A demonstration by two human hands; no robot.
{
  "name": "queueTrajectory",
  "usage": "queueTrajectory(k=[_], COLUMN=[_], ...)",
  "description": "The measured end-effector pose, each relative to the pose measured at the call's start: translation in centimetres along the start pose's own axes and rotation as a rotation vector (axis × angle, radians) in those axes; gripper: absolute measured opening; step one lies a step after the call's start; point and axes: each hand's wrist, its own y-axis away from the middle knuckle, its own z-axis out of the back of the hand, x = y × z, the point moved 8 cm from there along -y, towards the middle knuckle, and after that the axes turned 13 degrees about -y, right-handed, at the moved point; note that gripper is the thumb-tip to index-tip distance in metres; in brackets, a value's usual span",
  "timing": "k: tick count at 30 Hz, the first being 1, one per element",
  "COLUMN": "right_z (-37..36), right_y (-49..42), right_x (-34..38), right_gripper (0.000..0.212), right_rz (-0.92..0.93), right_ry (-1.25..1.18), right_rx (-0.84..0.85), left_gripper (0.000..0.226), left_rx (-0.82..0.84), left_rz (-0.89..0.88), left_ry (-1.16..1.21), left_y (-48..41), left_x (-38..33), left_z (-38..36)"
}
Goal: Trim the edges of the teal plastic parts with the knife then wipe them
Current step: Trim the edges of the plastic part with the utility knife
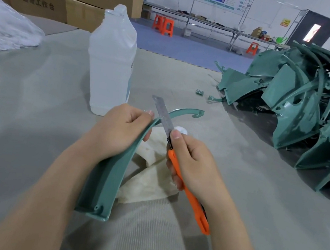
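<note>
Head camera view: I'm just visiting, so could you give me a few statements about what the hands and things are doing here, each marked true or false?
1. The right hand grips an orange utility knife with its blade extended. True.
2. The left hand is empty. False: it holds a curved teal plastic part.
3. A cream cloth lies beneath the hands. True.
4. The clear plastic bottle lies on its side. False: it stands upright on the grey work surface.
</note>
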Motion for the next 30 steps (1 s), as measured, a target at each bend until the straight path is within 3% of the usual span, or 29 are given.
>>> queueTrajectory(k=[7, 11, 14, 16, 18, 22, 26, 30], right_z=[-0.6, -2.3, -2.7, -1.5, 0.5, 2.8, 1.6, 0.9], right_y=[0.4, 1.3, 1.9, 1.5, 0.7, 0.3, 0.4, 0.3], right_x=[0.3, 0.5, 1.2, 1.5, 1.1, 1.1, 1.2, 0.8], right_gripper=[0.046, 0.044, 0.047, 0.048, 0.049, 0.045, 0.017, 0.042], right_rz=[0.017, 0.022, 0.038, 0.045, 0.039, 0.111, 0.129, 0.102], right_ry=[-0.004, -0.031, -0.164, -0.226, -0.233, -0.208, -0.211, -0.131], right_rx=[0.075, 0.263, 0.394, 0.297, 0.096, -0.176, -0.154, -0.199], left_gripper=[0.049, 0.051, 0.048, 0.049, 0.048, 0.051, 0.042, 0.046], left_rx=[-0.011, -0.085, -0.034, -0.013, -0.032, -0.025, -0.032, -0.017], left_rz=[-0.005, 0.099, 0.121, 0.054, 0.016, 0.032, 0.021, -0.079], left_ry=[0.023, 0.133, 0.22, 0.137, 0.087, 0.036, 0.054, -0.02], left_y=[0.0, -0.6, -0.9, -0.5, 0.0, 0.2, 0.3, 0.3], left_x=[0.1, 1.2, 1.7, 1.2, 0.6, 0.1, -0.7, -1.8], left_z=[0.0, -0.3, -0.7, -0.5, 0.0, -0.5, -1.1, -1.8])
